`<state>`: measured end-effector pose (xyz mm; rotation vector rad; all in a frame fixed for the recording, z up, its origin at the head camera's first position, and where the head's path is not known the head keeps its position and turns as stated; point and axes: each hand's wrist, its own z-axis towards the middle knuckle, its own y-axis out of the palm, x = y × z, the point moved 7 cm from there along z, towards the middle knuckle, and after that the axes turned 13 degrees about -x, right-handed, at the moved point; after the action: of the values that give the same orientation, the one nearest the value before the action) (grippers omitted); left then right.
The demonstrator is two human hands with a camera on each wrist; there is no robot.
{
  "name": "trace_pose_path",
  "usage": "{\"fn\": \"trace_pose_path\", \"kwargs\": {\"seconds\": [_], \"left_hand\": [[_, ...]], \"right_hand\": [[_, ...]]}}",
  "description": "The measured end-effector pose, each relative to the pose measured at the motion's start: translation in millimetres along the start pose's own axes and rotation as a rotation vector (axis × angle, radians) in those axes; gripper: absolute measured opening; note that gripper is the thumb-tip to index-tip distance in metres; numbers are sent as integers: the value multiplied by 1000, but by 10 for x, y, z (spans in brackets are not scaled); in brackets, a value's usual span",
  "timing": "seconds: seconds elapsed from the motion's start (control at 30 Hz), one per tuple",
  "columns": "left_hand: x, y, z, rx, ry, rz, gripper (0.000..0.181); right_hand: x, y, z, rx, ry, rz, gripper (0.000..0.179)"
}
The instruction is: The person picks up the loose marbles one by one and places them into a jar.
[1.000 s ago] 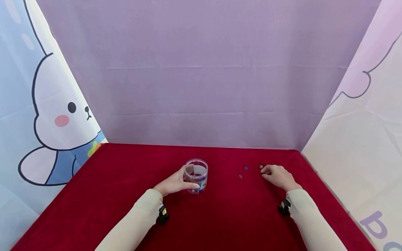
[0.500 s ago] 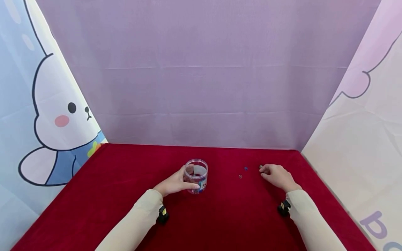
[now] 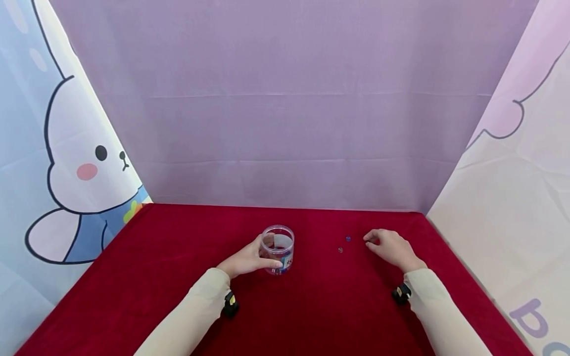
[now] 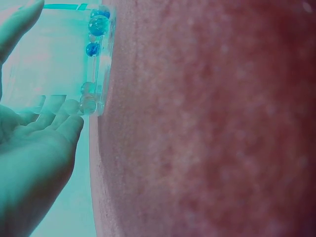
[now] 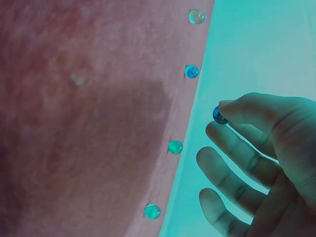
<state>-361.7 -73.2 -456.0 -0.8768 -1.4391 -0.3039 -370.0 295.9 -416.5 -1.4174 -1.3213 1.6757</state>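
Observation:
My left hand [image 3: 249, 258] grips a clear plastic jar [image 3: 278, 237] that stands upright on the red cloth, thumb across its near side. Several blue and clear glass marbles [image 4: 98, 25] lie at the jar's bottom in the left wrist view. My right hand [image 3: 391, 248] is to the right of the jar. In the right wrist view it pinches a dark blue marble [image 5: 220, 115] between thumb and index finger, with the other fingers spread. Left of that hand, a blue marble [image 3: 348, 239] and a clear marble [image 3: 340, 250] lie on the cloth.
A red cloth [image 3: 311, 311] covers the table. In the right wrist view two teal marbles, one nearer the middle [image 5: 175, 146] and one lower [image 5: 152, 211], also lie on it. A purple backdrop [image 3: 285, 123] stands behind, with printed side panels [image 3: 512, 207].
The right hand has shifted slightly left and away from me, over the spot where a marble lay in view; that marble no longer shows in the head view. Left hand and jar stay put.

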Motion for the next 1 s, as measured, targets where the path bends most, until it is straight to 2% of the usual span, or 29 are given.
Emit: {"fn": "trace_pose_path", "kwargs": {"seconds": [0.37, 1.0], "left_hand": [[1, 0, -2, -1, 7, -6, 84], [-31, -9, 5, 0, -1, 3, 84]], "right_hand": [[-157, -46, 10, 23, -33, -23, 20], [-551, -48, 65, 47, -96, -23, 19]]}}
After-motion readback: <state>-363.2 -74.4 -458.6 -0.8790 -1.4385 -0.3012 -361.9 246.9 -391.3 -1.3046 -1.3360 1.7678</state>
